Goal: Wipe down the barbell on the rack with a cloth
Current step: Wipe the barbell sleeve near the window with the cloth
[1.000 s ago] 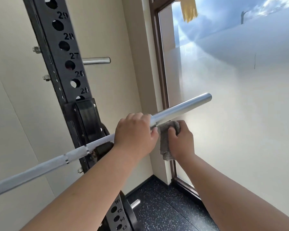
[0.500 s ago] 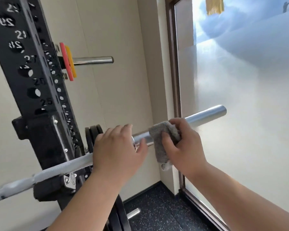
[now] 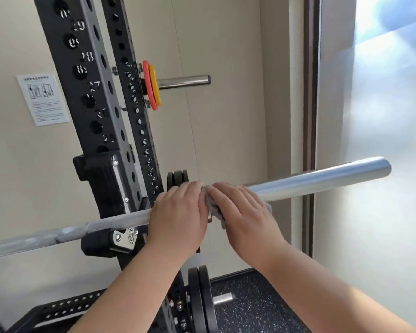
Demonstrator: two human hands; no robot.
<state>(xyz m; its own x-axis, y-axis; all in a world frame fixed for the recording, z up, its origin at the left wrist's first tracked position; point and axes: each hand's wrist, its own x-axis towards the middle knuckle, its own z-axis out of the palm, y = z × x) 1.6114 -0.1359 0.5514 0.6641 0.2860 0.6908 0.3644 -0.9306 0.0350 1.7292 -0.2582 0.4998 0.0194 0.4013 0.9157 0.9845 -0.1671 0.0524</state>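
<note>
The barbell [image 3: 322,180] rests on the hook of the black rack [image 3: 99,131]. Its long axis runs from the lower left edge of the frame up to the middle right, where its bare end points toward the window [image 3: 382,104]. The left hand [image 3: 178,215] is wrapped over the bar just right of the rack. The right hand [image 3: 245,212] is curled over the grey cloth [image 3: 213,204], holding it against the bar. Half a second ago a gap showed between the hands; now they touch, and the cloth is mostly hidden.
</note>
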